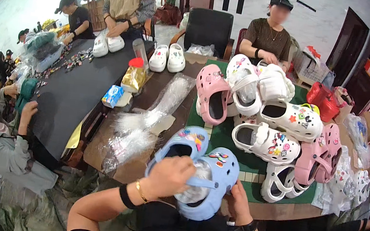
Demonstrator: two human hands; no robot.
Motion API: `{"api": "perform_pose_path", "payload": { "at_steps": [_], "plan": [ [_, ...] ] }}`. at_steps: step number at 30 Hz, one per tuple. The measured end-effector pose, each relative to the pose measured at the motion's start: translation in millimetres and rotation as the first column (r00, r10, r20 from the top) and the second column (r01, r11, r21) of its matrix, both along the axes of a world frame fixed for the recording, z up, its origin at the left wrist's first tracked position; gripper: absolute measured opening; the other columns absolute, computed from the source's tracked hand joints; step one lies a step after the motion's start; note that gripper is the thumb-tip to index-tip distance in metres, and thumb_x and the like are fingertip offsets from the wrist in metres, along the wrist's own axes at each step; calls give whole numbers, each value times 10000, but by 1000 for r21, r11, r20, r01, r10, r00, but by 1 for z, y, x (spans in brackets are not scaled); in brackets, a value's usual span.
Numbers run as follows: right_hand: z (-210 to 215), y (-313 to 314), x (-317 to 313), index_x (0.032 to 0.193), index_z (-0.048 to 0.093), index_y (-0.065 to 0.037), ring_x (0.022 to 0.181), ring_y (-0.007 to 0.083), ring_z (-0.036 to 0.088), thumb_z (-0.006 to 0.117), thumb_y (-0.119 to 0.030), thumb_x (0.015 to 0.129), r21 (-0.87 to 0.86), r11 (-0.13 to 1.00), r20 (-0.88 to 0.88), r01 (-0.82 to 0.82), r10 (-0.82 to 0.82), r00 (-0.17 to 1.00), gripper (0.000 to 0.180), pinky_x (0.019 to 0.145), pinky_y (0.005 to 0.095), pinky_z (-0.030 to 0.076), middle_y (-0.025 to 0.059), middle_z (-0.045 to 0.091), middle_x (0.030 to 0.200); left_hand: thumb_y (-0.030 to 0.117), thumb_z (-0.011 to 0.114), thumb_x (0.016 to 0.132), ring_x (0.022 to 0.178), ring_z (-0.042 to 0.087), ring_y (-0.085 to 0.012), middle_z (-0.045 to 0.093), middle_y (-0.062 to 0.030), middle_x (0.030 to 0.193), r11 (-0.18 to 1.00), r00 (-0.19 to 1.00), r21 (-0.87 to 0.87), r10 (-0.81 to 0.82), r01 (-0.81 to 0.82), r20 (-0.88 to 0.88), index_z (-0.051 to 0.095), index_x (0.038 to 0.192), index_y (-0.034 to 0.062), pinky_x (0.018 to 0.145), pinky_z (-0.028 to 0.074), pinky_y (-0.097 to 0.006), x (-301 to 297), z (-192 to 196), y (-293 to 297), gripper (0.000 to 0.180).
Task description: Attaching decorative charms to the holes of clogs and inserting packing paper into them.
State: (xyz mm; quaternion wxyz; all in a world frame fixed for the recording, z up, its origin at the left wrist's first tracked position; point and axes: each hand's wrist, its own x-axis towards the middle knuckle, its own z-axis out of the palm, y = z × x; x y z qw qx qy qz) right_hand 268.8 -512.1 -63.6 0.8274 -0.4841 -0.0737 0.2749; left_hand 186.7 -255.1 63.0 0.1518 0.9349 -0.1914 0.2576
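Observation:
Two light blue clogs with colourful charms are held up at the near table edge. My left hand (171,176) is closed at the strap of the right blue clog (221,179), its fingertips partly hidden, and it covers part of the left blue clog (191,138). Clear crumpled plastic (196,187) fills the opening of the right clog. My right hand (239,204) grips that clog's outer side, with the fingers mostly hidden behind it. A black band and a gold bracelet circle my left wrist; a dark watch is on my right.
White clogs (267,143) and pink clogs (211,95) are piled on a green mat (254,167) to the right. Clear plastic bags (135,141) lie left of the blue clogs. Beyond are a red-lidded jar (134,76) and a blue box (112,96). Several people work around the tables.

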Motion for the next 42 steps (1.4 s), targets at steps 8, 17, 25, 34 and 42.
{"api": "perform_pose_path", "payload": {
  "at_steps": [8,17,25,34,42],
  "plan": [
    [-16,-30,-7,1425,318,34,1168,226,510,520,-61,921,-484,864,142,140,-80,987,552,987,337,419,170,487,1339,328,843,622,1306,385,-380,409,-174,1407,986,937,-49,134,-158,-322,486,1338,117,1035,340,-526,-38,-49,15,828],
    [-27,28,8,1397,377,21,1143,215,526,502,-47,891,-472,873,230,120,-10,973,525,946,326,443,153,526,1289,219,797,721,1237,474,-431,252,-269,1503,873,896,-393,100,-288,-433,567,1207,61,990,446,-428,-44,-104,48,561],
    [-31,31,6,1419,370,-24,1018,160,544,519,11,886,-356,934,84,38,-8,996,554,838,294,508,89,509,1265,179,653,749,1277,417,-383,410,-208,1409,721,856,-502,250,-477,-453,494,1312,48,1076,345,-442,-55,-119,116,599],
    [-30,26,4,1405,388,-35,1010,120,524,509,28,885,-352,936,63,15,7,998,538,821,283,507,55,517,1249,82,671,762,1079,522,-412,490,-221,1270,606,572,76,780,-792,-255,502,1248,22,887,477,-449,-60,-160,172,518],
    [-43,20,10,1395,405,-31,1015,124,522,501,55,872,-350,937,66,14,10,998,539,821,280,498,57,502,1284,56,574,782,900,609,-340,617,-157,925,647,645,-54,745,-761,-168,641,939,39,769,496,-435,-22,-126,146,171]
  ]
}}
